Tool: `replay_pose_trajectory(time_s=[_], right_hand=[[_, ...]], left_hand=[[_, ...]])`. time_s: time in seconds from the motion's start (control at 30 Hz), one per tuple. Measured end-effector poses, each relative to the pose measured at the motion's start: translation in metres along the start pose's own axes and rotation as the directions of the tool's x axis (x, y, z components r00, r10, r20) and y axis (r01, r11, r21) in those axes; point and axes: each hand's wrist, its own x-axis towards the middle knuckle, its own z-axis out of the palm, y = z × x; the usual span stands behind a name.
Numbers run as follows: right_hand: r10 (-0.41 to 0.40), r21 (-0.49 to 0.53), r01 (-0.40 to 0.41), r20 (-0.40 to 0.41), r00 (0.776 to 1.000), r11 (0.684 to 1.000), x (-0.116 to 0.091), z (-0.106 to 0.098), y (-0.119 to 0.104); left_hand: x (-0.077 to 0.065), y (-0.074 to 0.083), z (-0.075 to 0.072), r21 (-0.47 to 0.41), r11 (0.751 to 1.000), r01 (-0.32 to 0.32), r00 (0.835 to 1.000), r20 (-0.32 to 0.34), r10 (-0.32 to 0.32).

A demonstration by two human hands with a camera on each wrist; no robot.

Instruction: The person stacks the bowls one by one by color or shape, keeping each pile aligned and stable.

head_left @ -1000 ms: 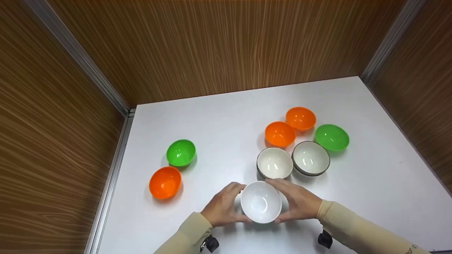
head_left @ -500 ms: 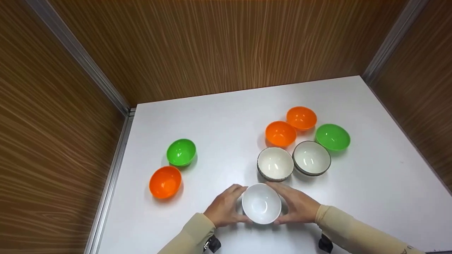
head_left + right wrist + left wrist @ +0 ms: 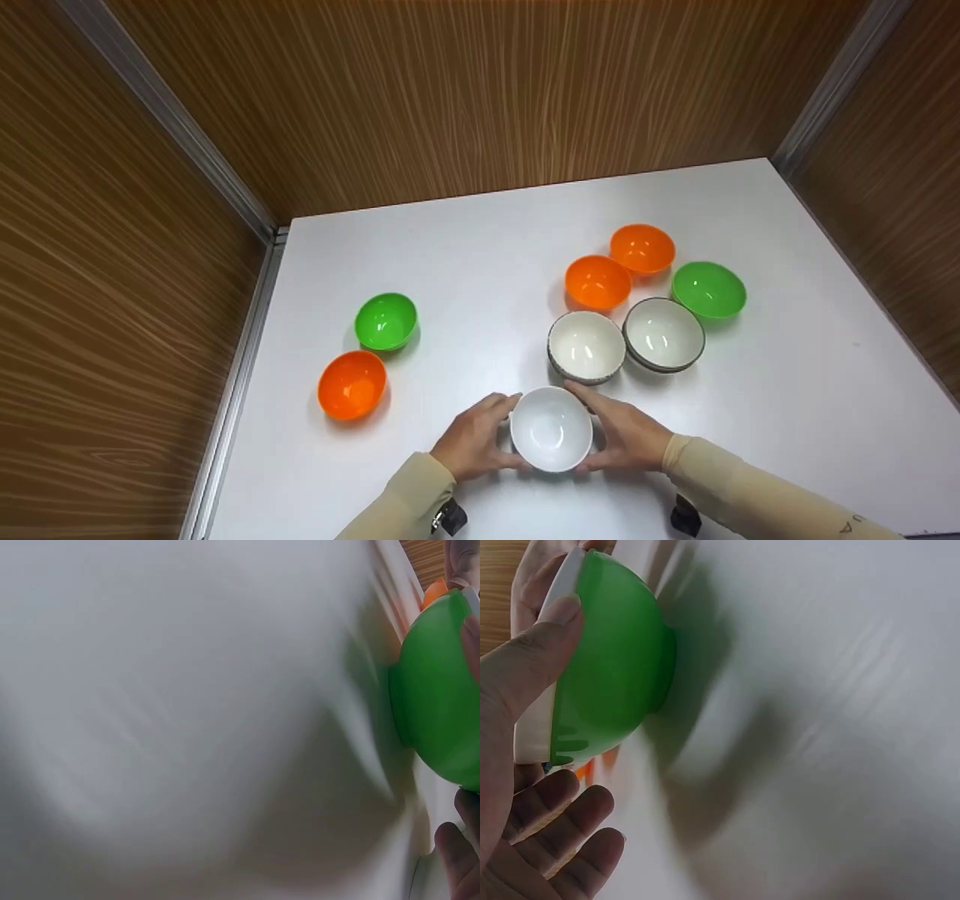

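In front of the person, a white bowl (image 3: 551, 431) is held between both hands. The wrist views show it nested in a green bowl (image 3: 615, 667), with a white band standing above the green rim. On its left side the left hand (image 3: 474, 441) grips the pair, its thumb across the line where white meets green. From the right, the right hand (image 3: 626, 435) holds the same stack with thumb and fingers spread around it. The green base is close to the tabletop in the left wrist view. In the head view the green bowl is hidden beneath the white one.
Just behind the hands are a dark-rimmed cream bowl (image 3: 586, 347) and a similar stack of bowls (image 3: 664, 335). Two orange bowls (image 3: 598, 283) and a green bowl (image 3: 709, 290) stand beyond. At left are another green bowl (image 3: 385, 322) and orange bowl (image 3: 352, 385). Wooden panels (image 3: 480, 97) enclose the table.
Both hands have shifted the nested bowls slightly left, and the white bowl looks a little smaller in the head view. The grip is unchanged, and the other bowls stay in place.
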Motion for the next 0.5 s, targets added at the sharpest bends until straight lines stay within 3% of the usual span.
replay_pose_trajectory(time_s=[0.2,0.5], right_hand=[[-0.023,-0.006,0.024,0.021,1.0,1.0,0.0047,0.0005,0.0001],[-0.052,0.067,0.049,0.038,0.998,0.997,0.0078,0.002,0.0061]], left_hand=[[-0.0024,-0.0034,0.0006,-0.006,1.0,0.006,1.0,-0.007,-0.006],[-0.0055,-0.0054,0.0048,-0.025,1.0,0.017,1.0,-0.019,-0.017]])
